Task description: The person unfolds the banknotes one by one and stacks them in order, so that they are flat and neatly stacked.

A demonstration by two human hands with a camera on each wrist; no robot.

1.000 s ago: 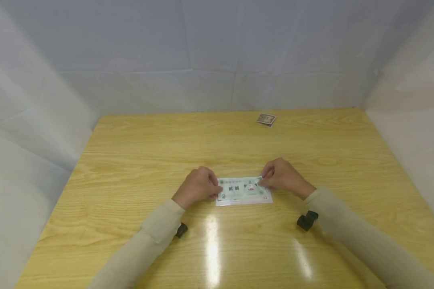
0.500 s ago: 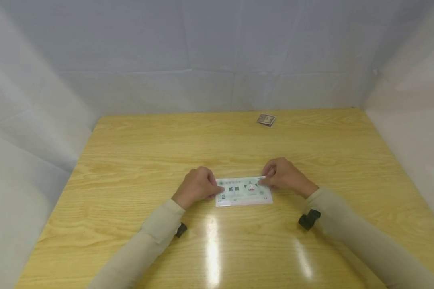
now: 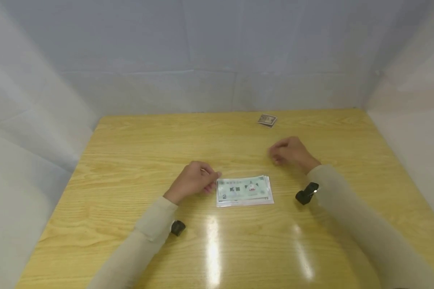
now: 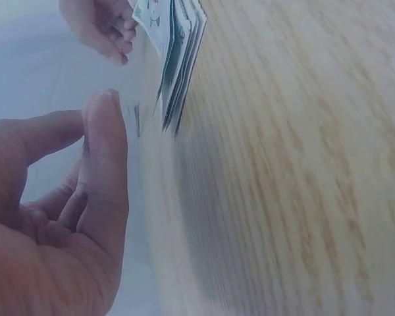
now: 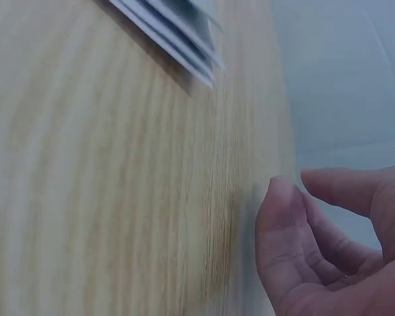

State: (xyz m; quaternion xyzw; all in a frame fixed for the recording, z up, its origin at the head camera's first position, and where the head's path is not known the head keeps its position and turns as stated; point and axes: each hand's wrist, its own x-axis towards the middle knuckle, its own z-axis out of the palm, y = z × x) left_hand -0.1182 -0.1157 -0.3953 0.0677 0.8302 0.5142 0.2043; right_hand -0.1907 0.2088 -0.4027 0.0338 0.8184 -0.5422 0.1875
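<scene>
A loose stack of pale green banknotes (image 3: 243, 189), printed with a 2 and a small red-and-white figure, lies on the wooden table. Its several layers fan slightly apart at the edge in the left wrist view. My left hand (image 3: 195, 180) is beside the stack's left end, thumb and index fingertips together and nothing between them. Beyond the stack's far right corner, my right hand (image 3: 289, 152) hovers with fingers loosely bent and holds nothing. A narrow gap shows between its thumb and index finger (image 5: 342, 187) in the right wrist view.
Two small brown printed papers (image 3: 267, 119) overlap near the table's back edge, right of centre. White cloth (image 3: 209, 88) hangs behind the table and along both sides. The wooden tabletop (image 3: 148, 148) reaches close to the back cloth.
Both hands have let go of the banknotes, which stay in place. The right hand has moved up and away toward the back; the left has drawn back slightly to the left.
</scene>
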